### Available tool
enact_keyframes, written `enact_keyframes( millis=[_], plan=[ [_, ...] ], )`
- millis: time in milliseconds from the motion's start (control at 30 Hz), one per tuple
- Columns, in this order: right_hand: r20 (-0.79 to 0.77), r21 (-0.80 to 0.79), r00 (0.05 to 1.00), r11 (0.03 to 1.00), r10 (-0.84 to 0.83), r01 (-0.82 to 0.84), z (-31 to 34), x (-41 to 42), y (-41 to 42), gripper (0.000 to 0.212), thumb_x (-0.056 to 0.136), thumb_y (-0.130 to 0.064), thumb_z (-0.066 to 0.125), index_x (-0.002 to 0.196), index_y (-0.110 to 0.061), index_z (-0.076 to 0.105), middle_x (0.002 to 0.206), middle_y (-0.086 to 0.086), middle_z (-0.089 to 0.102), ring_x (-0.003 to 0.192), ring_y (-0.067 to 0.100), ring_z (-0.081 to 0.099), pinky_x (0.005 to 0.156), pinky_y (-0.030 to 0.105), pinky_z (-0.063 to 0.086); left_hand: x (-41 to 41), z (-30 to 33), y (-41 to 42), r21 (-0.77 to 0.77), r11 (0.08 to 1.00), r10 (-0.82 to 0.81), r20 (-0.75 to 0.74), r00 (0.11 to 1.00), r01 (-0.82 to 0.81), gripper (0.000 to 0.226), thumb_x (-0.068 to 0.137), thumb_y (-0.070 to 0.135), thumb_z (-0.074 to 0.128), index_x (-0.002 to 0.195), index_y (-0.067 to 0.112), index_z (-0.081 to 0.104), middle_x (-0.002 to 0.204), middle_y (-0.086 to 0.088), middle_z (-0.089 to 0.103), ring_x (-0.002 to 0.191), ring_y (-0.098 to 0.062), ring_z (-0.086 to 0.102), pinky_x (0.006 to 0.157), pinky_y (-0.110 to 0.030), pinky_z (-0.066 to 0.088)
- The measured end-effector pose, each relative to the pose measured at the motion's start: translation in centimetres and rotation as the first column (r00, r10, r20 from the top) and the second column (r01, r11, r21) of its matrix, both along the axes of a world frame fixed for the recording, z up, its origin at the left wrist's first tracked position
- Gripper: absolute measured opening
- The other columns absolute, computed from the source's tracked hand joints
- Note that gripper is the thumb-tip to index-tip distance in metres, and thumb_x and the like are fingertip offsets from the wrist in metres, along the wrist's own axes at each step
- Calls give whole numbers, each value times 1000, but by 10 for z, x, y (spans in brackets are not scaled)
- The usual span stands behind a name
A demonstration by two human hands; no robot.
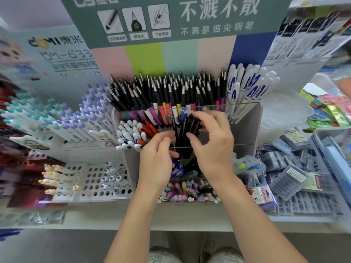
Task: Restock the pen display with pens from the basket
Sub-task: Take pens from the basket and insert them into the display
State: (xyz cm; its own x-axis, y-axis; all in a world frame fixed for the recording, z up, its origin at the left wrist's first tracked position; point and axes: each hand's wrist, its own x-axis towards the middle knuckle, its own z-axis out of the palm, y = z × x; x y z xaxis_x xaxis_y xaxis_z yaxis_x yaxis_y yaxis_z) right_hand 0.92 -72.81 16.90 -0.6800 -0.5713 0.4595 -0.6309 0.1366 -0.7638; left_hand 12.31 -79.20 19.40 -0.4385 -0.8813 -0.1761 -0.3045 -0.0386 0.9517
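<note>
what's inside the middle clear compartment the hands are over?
A bunch of black pens, gripped by the right hand, left hand touching it. White and red pens sit in the left section. The compartment's bottom is hidden by both hands.

The pen display (245,130) has clear, glossy acrylic walls. The black pens (190,124) look matt plastic, those behind tipped with shiny metal. The white perforated rack (98,179) is smooth plastic; the header card (190,19) is matt printed paper.

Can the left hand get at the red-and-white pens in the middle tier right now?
Probably yes. The red-and-white pens stand uncovered just beside the left hand, nothing between them. But its fingers seem busy steadying the black pens with the right hand.
</note>
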Motion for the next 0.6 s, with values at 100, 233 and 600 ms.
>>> enact_keyframes(
  millis=[100,233,600],
  plan=[
    [119,-44,993,999,-10,16,6,-8,13,53,79,-13,85,127,-18,65,119,-6,53,106,4,56,92,15,49,-5,2,9,-21,1000,0,-25,1000,-1,27,105,19,43,111,28,68,104,13,70,76,-10,68,63,-31,54],
    [299,-132,948,980,-104,150,17,-16,37,25,88,-17,77,112,-18,70,107,-6,64,96,6,65,81,20,55,-21,6,25,-13,998,-60,-83,995,60,23,104,19,47,102,28,69,95,8,71,71,-11,66,59,-31,52],
    [644,-83,500,597,-579,798,-2,23,227,9,97,-18,68,88,-18,70,68,-1,68,60,14,63,57,27,52,-79,-8,148,228,629,-715,-205,668,743,20,103,15,50,91,18,66,78,-1,68,55,-10,57,45,-21,39]
  ],
)
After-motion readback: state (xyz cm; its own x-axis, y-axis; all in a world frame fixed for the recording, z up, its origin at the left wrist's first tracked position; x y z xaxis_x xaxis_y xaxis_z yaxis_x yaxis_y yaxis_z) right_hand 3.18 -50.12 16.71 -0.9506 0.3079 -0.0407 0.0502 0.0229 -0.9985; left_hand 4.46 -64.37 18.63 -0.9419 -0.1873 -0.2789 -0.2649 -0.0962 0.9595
